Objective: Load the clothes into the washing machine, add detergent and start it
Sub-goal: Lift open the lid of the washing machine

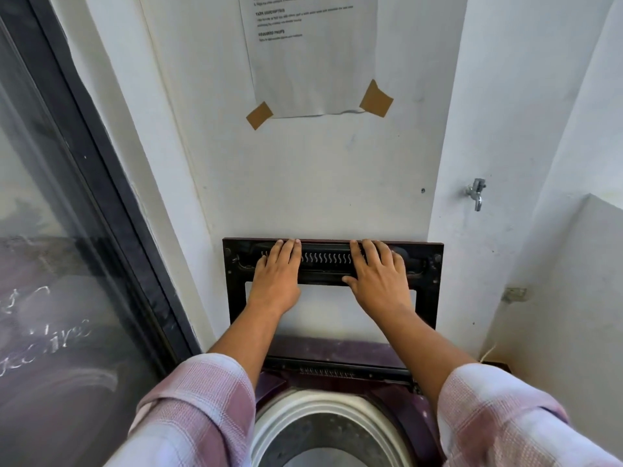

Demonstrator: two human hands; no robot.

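Right now I am watching both hands pressing flat against the raised lid [332, 264] of the washing machine [387, 399], which is standing upright against the wall [320, 180]. My left hand [276, 274] is lying with fingers spread and extended over the top edge, clasping nothing; my right hand [377, 274] is doing the same just beside it, palm on the dark inner frame. I am judging this as the opening step: the lid is up and the drum [323, 429] below is showing no clothes that I can make out. No clothes or detergent are appearing anywhere in view, so the next move is calling for letting go and reaching for the laundry. I am counting two hands, one lid, one drum, one taped paper sheet [313, 55] and one tap [476, 192].
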